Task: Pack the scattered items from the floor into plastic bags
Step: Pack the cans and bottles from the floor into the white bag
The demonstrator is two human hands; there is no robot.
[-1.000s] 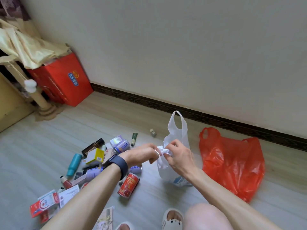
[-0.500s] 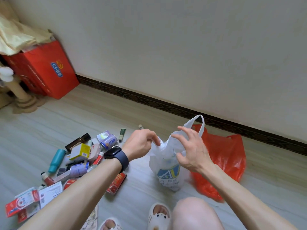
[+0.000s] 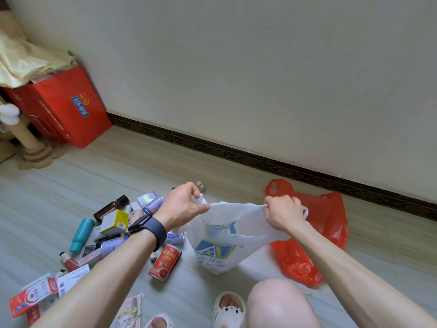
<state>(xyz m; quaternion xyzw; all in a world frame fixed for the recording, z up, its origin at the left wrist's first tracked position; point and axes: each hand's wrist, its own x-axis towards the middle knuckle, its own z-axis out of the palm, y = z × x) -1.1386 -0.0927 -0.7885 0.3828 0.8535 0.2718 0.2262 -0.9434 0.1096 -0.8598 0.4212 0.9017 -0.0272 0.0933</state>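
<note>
A white plastic bag (image 3: 220,245) with a blue logo hangs stretched between my hands above the floor. My left hand (image 3: 183,204), with a dark watch on its wrist, pinches the bag's left handle. My right hand (image 3: 282,213) grips the right handle, and the rim is pulled taut between them. A red plastic bag (image 3: 319,233) lies flat on the floor behind and right of the white one. Scattered items lie to the left: a red can (image 3: 165,261), a teal bottle (image 3: 81,234), a yellow box (image 3: 114,221), a brown bottle (image 3: 111,207) and several cartons.
A large red carton (image 3: 61,107) stands in the left corner under a pale cloth, next to a turned table leg (image 3: 30,143). The wall with its dark skirting (image 3: 260,159) runs behind. My knee (image 3: 281,304) and white slippers (image 3: 228,308) are at the bottom.
My hands have moved apart, each holding a handle, and the bunched white bag is now pulled wide. The view has shifted a little.
</note>
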